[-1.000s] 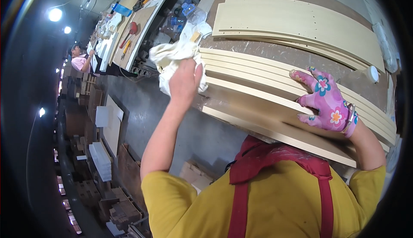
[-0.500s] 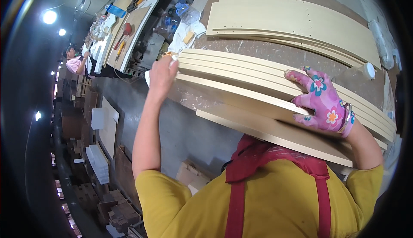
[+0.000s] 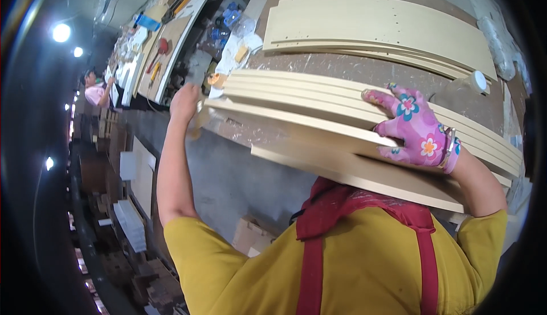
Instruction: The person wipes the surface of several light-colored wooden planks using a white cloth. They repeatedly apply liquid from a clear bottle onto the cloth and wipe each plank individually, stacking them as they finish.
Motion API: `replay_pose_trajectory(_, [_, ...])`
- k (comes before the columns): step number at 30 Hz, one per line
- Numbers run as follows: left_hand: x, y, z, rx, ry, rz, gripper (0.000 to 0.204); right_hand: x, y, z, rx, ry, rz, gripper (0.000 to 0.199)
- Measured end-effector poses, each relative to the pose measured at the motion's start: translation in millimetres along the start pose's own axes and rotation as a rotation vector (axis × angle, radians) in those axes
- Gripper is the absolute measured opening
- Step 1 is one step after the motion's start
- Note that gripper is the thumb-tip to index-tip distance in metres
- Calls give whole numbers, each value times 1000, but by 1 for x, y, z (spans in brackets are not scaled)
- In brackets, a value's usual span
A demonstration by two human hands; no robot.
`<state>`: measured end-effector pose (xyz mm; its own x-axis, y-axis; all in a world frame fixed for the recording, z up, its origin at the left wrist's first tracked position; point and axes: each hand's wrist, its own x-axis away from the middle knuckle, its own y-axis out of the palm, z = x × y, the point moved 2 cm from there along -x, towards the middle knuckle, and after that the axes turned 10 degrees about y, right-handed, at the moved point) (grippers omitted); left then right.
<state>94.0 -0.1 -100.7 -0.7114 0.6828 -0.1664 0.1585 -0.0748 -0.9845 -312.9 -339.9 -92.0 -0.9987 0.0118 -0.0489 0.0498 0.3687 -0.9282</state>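
Several long cream boards [image 3: 307,85] stand on edge side by side on the worktable [image 3: 250,63]. Leaning apart from them, one board [image 3: 307,120] reaches further left. My right hand [image 3: 415,128], in a pink flowered glove, straddles that board's upper edge, its fingers spread on the far side and its thumb on the near side. Just past the board's left end is my bare left hand [image 3: 185,103], fingers curled. Something pale and blurred shows beside it, too smeared to name. Closer to my body, another board [image 3: 353,174] lies tilted against my red apron [image 3: 364,218].
Flat cream boards with small holes [image 3: 376,21] are stacked at the table's far side. A clear jar with a white lid [image 3: 477,82] stands right of them. An orange object [image 3: 216,80] sits by the boards' left ends. A co-worker [image 3: 97,90] stands at the far-left bench.
My left hand has moved left, off the boards' ends, uncovering the orange object there. My right hand keeps its place on the board. The whole view has shifted slightly.
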Motion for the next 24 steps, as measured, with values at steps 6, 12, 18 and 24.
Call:
replay_pose_trajectory(6, [28, -36, 138, 662, 225, 223, 27, 1, 9, 8, 20, -6, 45, 25])
replay_pose_trajectory(12, [54, -13, 235, 610, 709, 95, 20, 4, 11, 6, 15, 21, 5, 28])
replay_pose_trajectory(18, [55, -32, 322, 691, 1008, -88, 21, -2, 6, 5, -13, 53, -35, 29])
replay_pose_trajectory(24, [32, 3, 197, 225, 928, 138, 16, -6, 5, 18, -14, 39, -38, 26])
